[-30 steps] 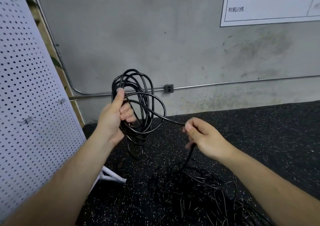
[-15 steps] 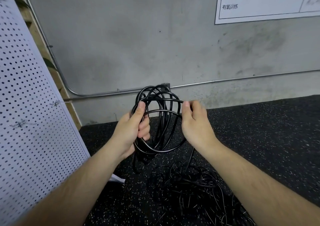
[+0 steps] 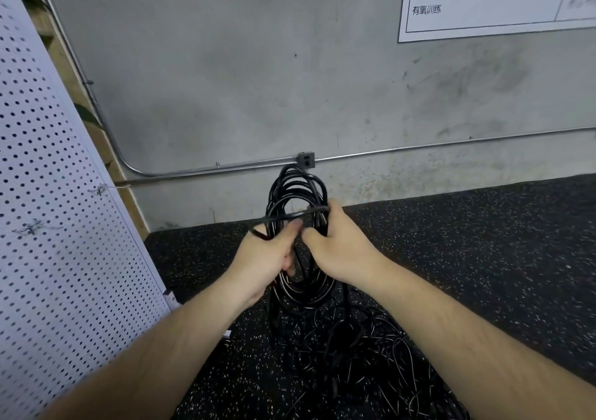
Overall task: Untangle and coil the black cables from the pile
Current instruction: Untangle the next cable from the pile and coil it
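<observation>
As I log this from the near edge outward, item one is the pile of tangled black cable, spread on the speckled floor mat directly below the coil and on the side nearest me. Item two, the feed line: one run of cable dropping from the coil's lower right into that pile. Item three, the left hand, clenched round the coil's left side with the thumb laid upward along the loops. Item four, the right hand, wrapped round the coil's right side; its fingertips are hidden behind the loops. Item five, the coil itself: held off the floor between both hands, several loops gathered, long axis upright. Item six, a single strand lying crosswise over the coil's front, from the right hand's fingers to just above the left thumb. My judgement: the next loop comes off the feed line, which sits on the right hand's side, so that hand is the nearer one to draw it. Left of the coil, a white pegboard. Behind the coil, a metal conduit and an outlet box on the grey wall; up and right of the coil, a printed chart.
</observation>
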A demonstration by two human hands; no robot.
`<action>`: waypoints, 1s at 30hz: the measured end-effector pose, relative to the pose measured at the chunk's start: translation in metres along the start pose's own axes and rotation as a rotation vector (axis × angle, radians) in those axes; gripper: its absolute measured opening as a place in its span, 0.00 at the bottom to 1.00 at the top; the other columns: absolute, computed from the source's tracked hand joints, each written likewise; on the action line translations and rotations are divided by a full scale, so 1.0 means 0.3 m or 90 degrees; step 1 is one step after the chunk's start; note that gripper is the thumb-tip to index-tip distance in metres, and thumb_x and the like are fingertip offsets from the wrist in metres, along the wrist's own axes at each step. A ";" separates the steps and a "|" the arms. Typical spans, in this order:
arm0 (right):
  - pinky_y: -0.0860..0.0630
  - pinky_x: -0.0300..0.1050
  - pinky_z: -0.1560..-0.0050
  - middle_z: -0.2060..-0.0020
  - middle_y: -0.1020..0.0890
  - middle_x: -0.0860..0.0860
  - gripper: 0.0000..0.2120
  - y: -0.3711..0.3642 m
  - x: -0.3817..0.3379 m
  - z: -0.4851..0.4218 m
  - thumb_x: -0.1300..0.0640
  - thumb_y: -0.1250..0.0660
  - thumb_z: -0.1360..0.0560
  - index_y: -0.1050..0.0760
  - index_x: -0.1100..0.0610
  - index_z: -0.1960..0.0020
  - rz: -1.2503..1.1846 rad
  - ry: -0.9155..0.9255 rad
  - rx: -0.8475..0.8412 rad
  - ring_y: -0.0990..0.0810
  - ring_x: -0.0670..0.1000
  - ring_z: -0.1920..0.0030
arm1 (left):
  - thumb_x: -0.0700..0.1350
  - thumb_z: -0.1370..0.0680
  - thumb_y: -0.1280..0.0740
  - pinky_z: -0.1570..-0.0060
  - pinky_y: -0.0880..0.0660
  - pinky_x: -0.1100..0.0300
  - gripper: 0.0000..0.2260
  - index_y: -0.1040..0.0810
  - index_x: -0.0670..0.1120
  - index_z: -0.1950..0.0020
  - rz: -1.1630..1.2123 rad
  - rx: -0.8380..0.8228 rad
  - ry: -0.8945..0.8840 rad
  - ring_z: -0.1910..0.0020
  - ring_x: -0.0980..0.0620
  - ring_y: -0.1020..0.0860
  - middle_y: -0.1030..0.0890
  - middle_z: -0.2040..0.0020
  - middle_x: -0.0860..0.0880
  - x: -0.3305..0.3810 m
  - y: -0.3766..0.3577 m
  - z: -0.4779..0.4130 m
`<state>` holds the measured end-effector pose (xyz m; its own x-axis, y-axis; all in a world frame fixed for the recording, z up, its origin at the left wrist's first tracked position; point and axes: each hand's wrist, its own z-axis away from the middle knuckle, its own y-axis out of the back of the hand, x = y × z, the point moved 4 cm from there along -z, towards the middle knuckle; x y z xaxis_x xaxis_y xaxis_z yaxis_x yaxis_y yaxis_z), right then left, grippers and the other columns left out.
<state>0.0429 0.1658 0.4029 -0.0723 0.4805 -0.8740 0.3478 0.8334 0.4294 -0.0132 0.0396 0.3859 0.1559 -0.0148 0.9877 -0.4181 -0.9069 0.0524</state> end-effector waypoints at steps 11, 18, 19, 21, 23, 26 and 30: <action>0.25 0.46 0.60 0.56 0.19 0.51 0.09 0.092 0.035 -0.032 0.55 0.38 0.19 0.30 0.56 0.41 0.132 0.012 0.015 0.20 0.51 0.58 | 0.44 0.41 0.15 0.40 0.25 0.31 0.36 0.21 0.35 0.37 0.354 -0.301 0.190 0.54 0.44 0.18 0.18 0.51 0.41 0.040 0.040 -0.003; 0.30 0.46 0.60 0.52 0.19 0.54 0.10 0.053 0.045 -0.024 0.54 0.37 0.20 0.29 0.59 0.43 0.157 -0.029 0.006 0.21 0.52 0.55 | 0.55 0.45 0.13 0.35 0.28 0.32 0.42 0.24 0.39 0.39 0.159 -0.318 0.189 0.53 0.44 0.16 0.16 0.49 0.41 0.014 0.042 -0.002; 0.31 0.44 0.62 0.51 0.19 0.54 0.10 0.057 0.048 -0.028 0.54 0.37 0.20 0.29 0.59 0.43 0.151 -0.046 0.012 0.22 0.51 0.55 | 0.55 0.44 0.13 0.39 0.24 0.36 0.42 0.24 0.39 0.38 0.146 -0.329 0.186 0.51 0.44 0.16 0.16 0.48 0.41 0.015 0.048 -0.001; 0.32 0.40 0.64 0.52 0.20 0.54 0.10 0.064 0.050 -0.035 0.54 0.38 0.20 0.28 0.59 0.44 0.141 -0.064 0.015 0.23 0.49 0.57 | 0.51 0.42 0.13 0.43 0.19 0.45 0.42 0.26 0.40 0.33 0.136 -0.376 0.186 0.47 0.43 0.17 0.17 0.45 0.41 0.024 0.061 0.004; 0.32 0.38 0.64 0.53 0.20 0.53 0.10 0.066 0.047 -0.035 0.54 0.38 0.20 0.27 0.59 0.44 0.115 -0.083 0.017 0.24 0.48 0.58 | 0.46 0.37 0.15 0.40 0.21 0.46 0.41 0.29 0.40 0.30 0.175 -0.448 0.192 0.41 0.42 0.19 0.19 0.41 0.40 0.030 0.079 0.007; 0.30 0.42 0.60 0.51 0.19 0.53 0.11 0.060 0.048 -0.028 0.52 0.39 0.19 0.27 0.57 0.41 0.057 -0.114 0.015 0.23 0.49 0.55 | 0.43 0.35 0.16 0.35 0.24 0.43 0.38 0.29 0.39 0.29 0.195 -0.490 0.185 0.38 0.40 0.21 0.20 0.40 0.39 0.028 0.102 0.005; 0.29 0.45 0.58 0.55 0.19 0.51 0.10 0.058 0.047 -0.022 0.52 0.39 0.20 0.26 0.54 0.42 0.004 -0.136 0.018 0.22 0.49 0.57 | 0.43 0.29 0.21 0.37 0.24 0.39 0.19 0.22 0.39 0.42 0.152 -0.341 0.151 0.49 0.40 0.18 0.18 0.51 0.40 0.021 0.076 -0.008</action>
<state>0.0419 0.1889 0.3994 0.1287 0.4141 -0.9011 0.3742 0.8212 0.4308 -0.0238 0.0200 0.3936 -0.1742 -0.0409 0.9839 -0.8166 -0.5523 -0.1675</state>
